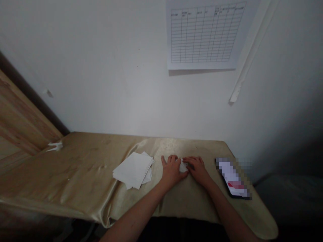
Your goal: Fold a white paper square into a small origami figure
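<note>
A small piece of white paper [183, 166] lies on the table between my two hands, and much of it is covered by them. My left hand [173, 170] rests over its left side, with the thumb and fingertips holding it down. From the other side, my right hand [199, 170] grips the paper's right edge with bent fingers and thumb. To the left of my left hand is a loose stack of white paper sheets [135, 168], with a row of punched holes along the top sheet's right edge.
A phone [231, 178] with a lit, blurred screen lies at the table's right side. Shiny gold cloth [83, 168] covers the table, wrinkled near the stack. White scraps [56, 146] sit at the far left, beside a wooden panel [22, 117]. A printed table sheet [207, 37] hangs on the wall.
</note>
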A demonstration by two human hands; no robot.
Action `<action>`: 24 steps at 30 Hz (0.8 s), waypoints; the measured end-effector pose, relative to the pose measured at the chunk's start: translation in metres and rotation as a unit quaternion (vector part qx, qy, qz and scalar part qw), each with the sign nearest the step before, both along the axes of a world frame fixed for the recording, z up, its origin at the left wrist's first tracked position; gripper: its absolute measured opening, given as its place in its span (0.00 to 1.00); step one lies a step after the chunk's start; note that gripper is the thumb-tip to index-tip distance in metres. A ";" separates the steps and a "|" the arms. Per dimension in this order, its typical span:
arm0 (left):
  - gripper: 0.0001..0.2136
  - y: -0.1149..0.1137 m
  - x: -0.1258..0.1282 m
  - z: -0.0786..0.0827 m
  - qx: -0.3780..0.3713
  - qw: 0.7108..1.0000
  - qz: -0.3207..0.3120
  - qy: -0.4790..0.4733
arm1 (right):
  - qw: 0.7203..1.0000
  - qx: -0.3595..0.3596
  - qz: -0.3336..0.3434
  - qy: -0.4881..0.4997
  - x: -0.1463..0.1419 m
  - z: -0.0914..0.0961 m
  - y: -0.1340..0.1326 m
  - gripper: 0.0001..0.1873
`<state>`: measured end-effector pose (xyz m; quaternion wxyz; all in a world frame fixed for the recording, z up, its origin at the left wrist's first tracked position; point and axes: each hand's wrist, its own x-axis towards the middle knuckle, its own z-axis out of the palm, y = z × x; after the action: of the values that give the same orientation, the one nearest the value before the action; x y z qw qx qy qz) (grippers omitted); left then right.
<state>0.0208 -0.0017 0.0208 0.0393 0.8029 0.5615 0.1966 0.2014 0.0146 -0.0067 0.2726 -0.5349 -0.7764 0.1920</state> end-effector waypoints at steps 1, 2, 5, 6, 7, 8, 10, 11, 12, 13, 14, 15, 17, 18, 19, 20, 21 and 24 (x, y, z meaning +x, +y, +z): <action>0.27 0.001 -0.001 -0.001 0.000 1.000 -0.001 -0.003 | 1.000 0.004 -0.001 0.002 0.000 -0.001 0.001 0.23; 0.27 0.001 -0.001 -0.001 -0.001 1.000 -0.003 -0.007 | 1.000 0.007 -0.003 0.005 0.001 -0.002 0.001 0.24; 0.26 0.003 -0.004 -0.001 -0.018 1.000 -0.014 -0.020 | 0.999 0.019 -0.006 0.025 0.006 -0.005 0.005 0.24; 0.26 0.004 -0.006 -0.001 -0.030 0.999 -0.021 -0.024 | 0.999 0.024 -0.006 0.033 0.008 -0.006 0.007 0.23; 0.25 0.005 -0.007 0.000 -0.043 0.998 -0.029 -0.028 | 0.999 0.028 -0.005 0.040 0.010 -0.007 0.008 0.23; 0.24 0.007 -0.009 0.000 -0.057 0.997 -0.038 -0.032 | 0.998 0.034 -0.005 0.045 0.012 -0.008 0.010 0.22; 0.22 0.010 -0.012 0.002 -0.082 0.994 -0.059 -0.040 | 0.998 0.047 -0.007 0.047 0.016 -0.009 0.011 0.21; 0.22 0.012 -0.015 0.002 -0.090 0.993 -0.068 -0.046 | 0.998 0.051 -0.008 0.044 0.017 -0.010 0.012 0.20; 0.21 0.014 -0.017 0.002 -0.097 0.991 -0.080 -0.052 | 0.998 0.054 -0.009 0.039 0.018 -0.010 0.012 0.20; 0.21 0.016 -0.019 0.001 -0.101 0.989 -0.089 -0.055 | 0.998 0.056 -0.010 0.031 0.018 -0.010 0.011 0.19; 0.20 0.018 -0.021 0.000 -0.100 0.989 -0.095 -0.059 | 0.998 0.057 -0.010 0.023 0.018 -0.010 0.011 0.19; 0.20 0.019 -0.023 -0.001 -0.099 0.988 -0.102 -0.060 | 0.998 0.058 -0.010 0.014 0.017 -0.009 0.010 0.18; 0.19 0.022 -0.026 -0.003 -0.099 0.987 -0.112 -0.060 | 0.998 0.060 -0.010 -0.005 0.016 -0.008 0.009 0.18; 0.18 0.023 -0.027 -0.004 -0.098 0.987 -0.114 -0.059 | 0.998 0.060 -0.011 -0.015 0.015 -0.008 0.009 0.18; 0.16 0.024 -0.027 -0.005 -0.095 0.987 -0.113 -0.057 | 0.998 0.061 -0.011 -0.025 0.014 -0.008 0.008 0.18; 0.15 0.025 -0.028 -0.006 -0.092 0.988 -0.110 -0.056 | 0.998 0.061 -0.011 -0.033 0.014 -0.007 0.008 0.19; 0.14 0.026 -0.028 -0.007 -0.088 0.989 -0.104 -0.056 | 0.997 0.062 -0.013 -0.040 0.013 -0.007 0.007 0.19; 0.14 0.031 -0.030 -0.009 -0.075 0.992 -0.076 -0.065 | 0.997 0.062 -0.014 -0.047 0.013 -0.006 0.007 0.18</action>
<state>-0.0092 0.0290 0.0120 0.1506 0.8236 0.5083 0.2017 0.2140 0.0213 -0.0130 0.2712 -0.5364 -0.7910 0.1142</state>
